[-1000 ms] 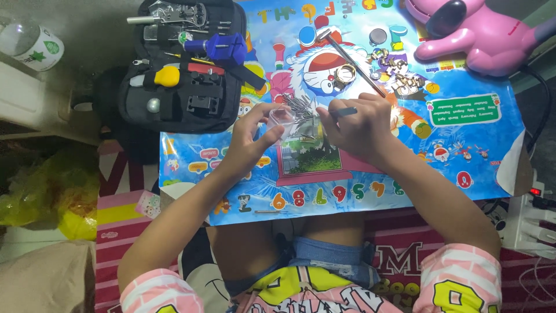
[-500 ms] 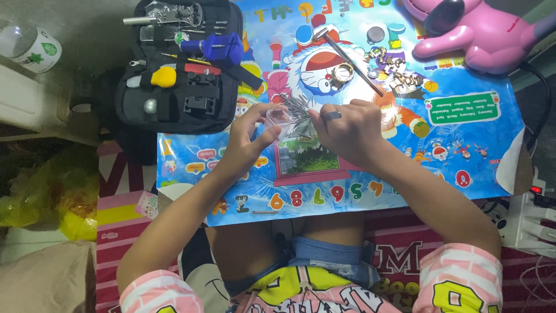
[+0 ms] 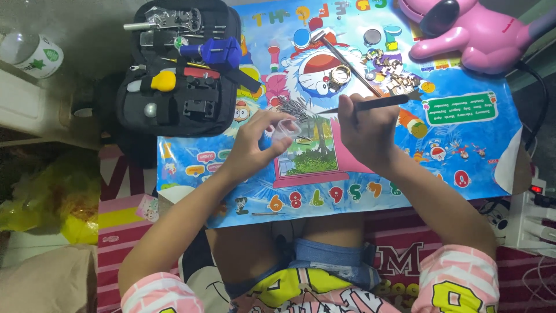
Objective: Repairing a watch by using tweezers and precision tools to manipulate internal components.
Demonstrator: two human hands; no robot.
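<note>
Bright cartoon matting [image 3: 463,150] printed with letters and numbers covers the low tabletop, with a black zip-open tool case [image 3: 179,69] at its far left corner and a pink plastic toy animal [image 3: 480,35] at the far right.

From the head camera, the left hand [image 3: 252,145] pinches a small clear plastic container [image 3: 285,130] between thumb and fingertips, holding it just above the mat near the picture of a tree. The right hand [image 3: 368,130] is clenched around a thin dark tool [image 3: 370,104], its grip closed on the shaft. Half a second ago that tool was angled down with its tip at the container, right beside the left fingers; now it lies nearly level and points away to the right, toward the loose metal watch parts [image 3: 388,72] and the round watch case [image 3: 339,75] farther up the mat. The container has hardly shifted. That swing suggests whatever was being done at the container has paused, and the work has turned toward the parts pile. A long metal rod [image 3: 344,58] lies untouched beside them.
</note>
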